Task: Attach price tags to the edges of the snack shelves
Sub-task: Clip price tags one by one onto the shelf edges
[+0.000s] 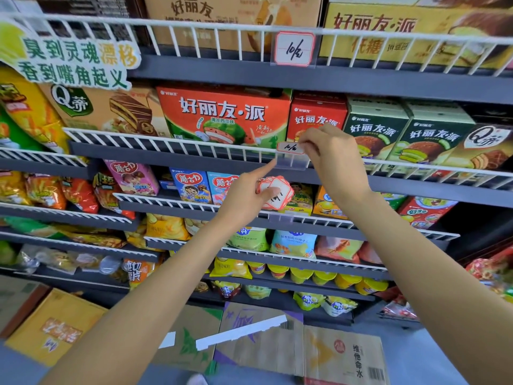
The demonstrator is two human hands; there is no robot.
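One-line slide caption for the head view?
Right hand slides a price tag into the shelf-edge holder; left hand holds spare tags.

I see flattened cardboard boxes [277, 343] on the floor, a yellow carton [52, 326] lower left, and a green-lettered promo sign [75, 59] upper left.
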